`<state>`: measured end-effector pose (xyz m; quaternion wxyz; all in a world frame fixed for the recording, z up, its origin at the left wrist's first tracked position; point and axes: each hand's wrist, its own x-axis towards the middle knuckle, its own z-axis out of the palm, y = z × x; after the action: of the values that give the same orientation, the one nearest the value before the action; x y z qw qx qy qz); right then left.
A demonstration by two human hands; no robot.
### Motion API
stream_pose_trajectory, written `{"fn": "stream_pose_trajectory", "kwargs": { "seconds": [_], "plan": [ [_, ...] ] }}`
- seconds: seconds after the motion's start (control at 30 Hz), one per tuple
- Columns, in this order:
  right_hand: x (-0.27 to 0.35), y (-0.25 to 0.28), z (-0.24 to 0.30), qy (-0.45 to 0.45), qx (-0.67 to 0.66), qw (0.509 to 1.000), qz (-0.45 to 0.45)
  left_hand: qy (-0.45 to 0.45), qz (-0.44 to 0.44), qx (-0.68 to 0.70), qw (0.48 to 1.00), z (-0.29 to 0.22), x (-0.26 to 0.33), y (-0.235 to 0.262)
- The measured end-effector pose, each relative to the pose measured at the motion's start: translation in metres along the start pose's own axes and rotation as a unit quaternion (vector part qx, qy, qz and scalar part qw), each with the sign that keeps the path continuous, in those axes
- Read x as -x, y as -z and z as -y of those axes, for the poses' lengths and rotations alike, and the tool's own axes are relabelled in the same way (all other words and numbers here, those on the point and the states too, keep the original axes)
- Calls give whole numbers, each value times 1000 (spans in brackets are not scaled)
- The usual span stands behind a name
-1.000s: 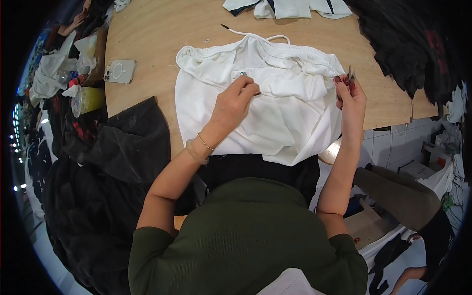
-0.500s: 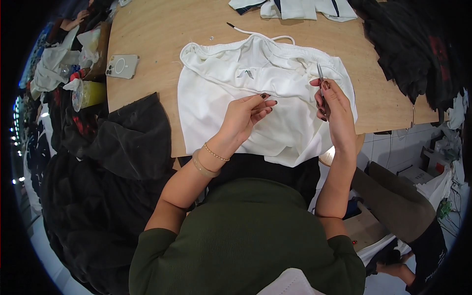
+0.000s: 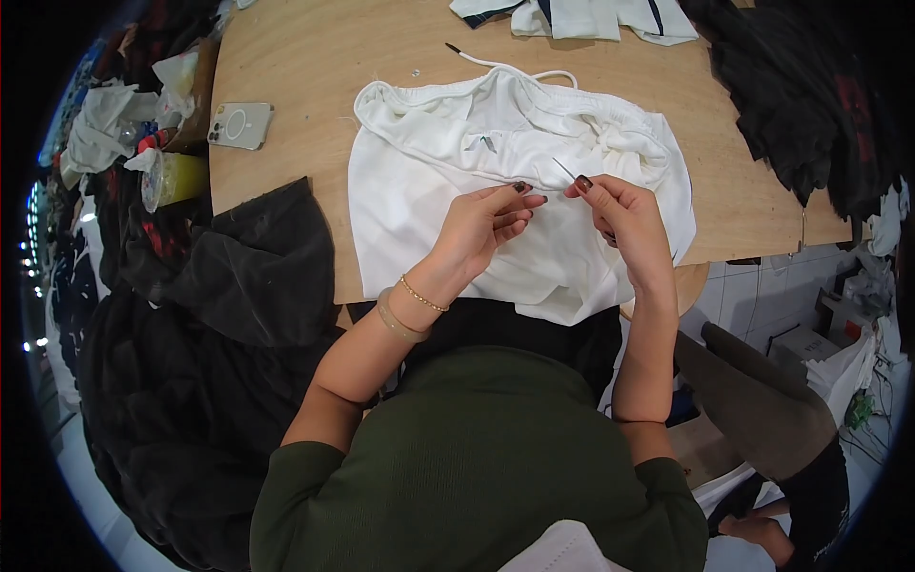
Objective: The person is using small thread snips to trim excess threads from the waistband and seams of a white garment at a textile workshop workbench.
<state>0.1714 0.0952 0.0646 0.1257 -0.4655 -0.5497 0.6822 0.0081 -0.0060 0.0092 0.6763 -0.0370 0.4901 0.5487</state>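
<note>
Left forearm (image 3: pixel 357 367) slants up rightward, left hand (image 3: pixel 481 221) half-curled, thumb and forefinger tips close together; cannot tell whether they pinch anything | white garment (image 3: pixel 562 253) lies on wooden table (image 3: pixel 315 57), beneath both hands | slim pointed metal tool (image 3: pixel 562 169) aims up-left | right hand (image 3: pixel 627 217) folds fingers around tool, right forearm (image 3: pixel 646 353) near vertical

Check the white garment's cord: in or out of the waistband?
Out, in part: one dark-tipped end of the cord lies on the table, beyond the waistband. Cannot tell where the other end is.
</note>
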Motion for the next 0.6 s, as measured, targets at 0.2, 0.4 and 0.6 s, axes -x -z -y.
{"fn": "stream_pose_trajectory", "kwargs": {
  "seconds": [0.2,0.4,0.6],
  "plan": [
    [-2,-6,-5,35,0,999,-12,0,-20,4,1000,1,1,-2],
    [-17,-7,-23,43,97,994,-8,7,-8,8,1000,3,0,2],
    [-26,-14,-19,15,195,980,-23,-8,-10,-18,1000,7,4,3]
  ]
}}
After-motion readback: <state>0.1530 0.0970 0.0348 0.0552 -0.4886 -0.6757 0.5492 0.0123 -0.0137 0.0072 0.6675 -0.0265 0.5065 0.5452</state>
